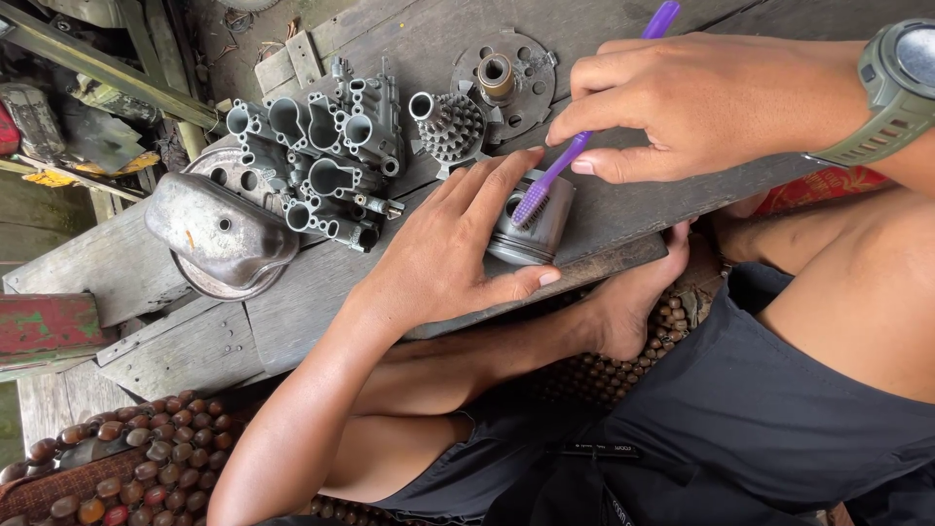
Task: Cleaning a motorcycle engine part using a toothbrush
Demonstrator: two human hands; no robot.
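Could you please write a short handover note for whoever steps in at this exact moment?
Left hand: steadies the metal piston on the wooden board.
Right hand: pinches a purple toothbrush, bristles on the piston's top.
Nearby on the board: carburetor body, finned gear part, round flanged disc, dented metal cover.
Done: parts are laid out; brush is on the piston.
Left: how clean the piston is cannot be told; the other parts lie untouched.
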